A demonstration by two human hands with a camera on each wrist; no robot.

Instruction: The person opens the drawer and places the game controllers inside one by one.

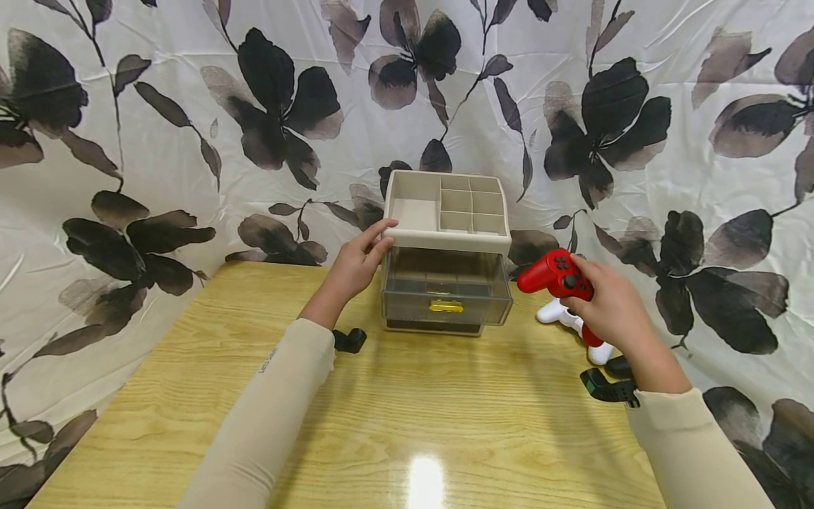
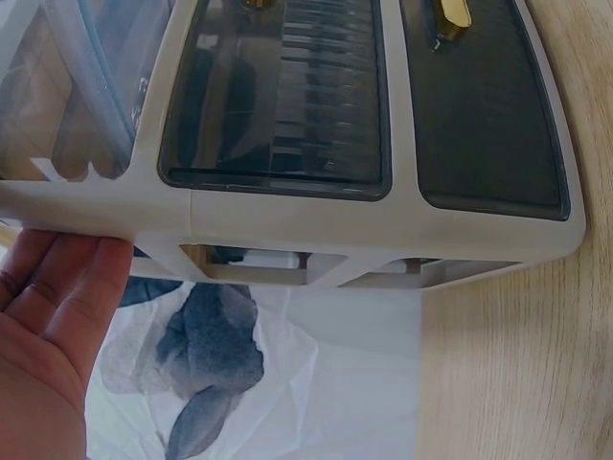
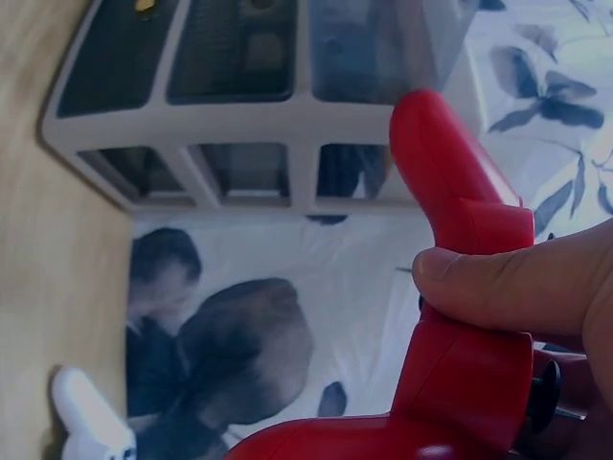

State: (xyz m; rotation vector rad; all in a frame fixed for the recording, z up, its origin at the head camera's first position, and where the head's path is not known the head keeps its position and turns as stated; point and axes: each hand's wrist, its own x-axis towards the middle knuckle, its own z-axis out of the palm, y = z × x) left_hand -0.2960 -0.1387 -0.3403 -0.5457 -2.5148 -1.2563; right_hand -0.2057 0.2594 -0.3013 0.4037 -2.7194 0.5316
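Observation:
My right hand grips a red game controller in the air, to the right of a cream desktop organizer. In the right wrist view, the thumb lies across the middle of the red controller. The organizer's top clear drawer, with a gold handle, is pulled out; the lower drawers look closed in the left wrist view. My left hand rests against the organizer's upper left edge, its fingers extended along the side wall.
On the table's right lie a white game controller and a dark object, partly hidden by the right arm. Compartments divide the organizer's top. A floral cloth hangs behind the wooden table.

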